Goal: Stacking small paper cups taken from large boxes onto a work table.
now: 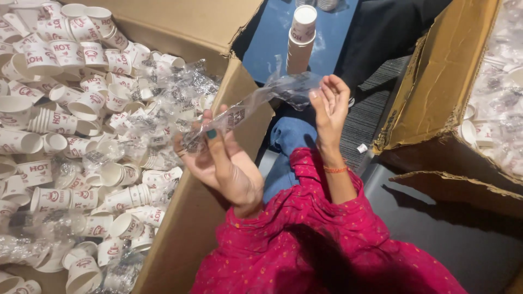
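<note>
dark floor lay between two cardboard boxes; the left box brimmed with loose white paper cups. both hands stretched a clear plastic sleeve above the lap. left hand, palm up, had its fingers pinched on one end; right hand, raised upright, had its fingers clamped on the other. the step looked like straightening the empty sleeve; feeding it onto the cup stack beyond would call for an opened mouth.
</note>
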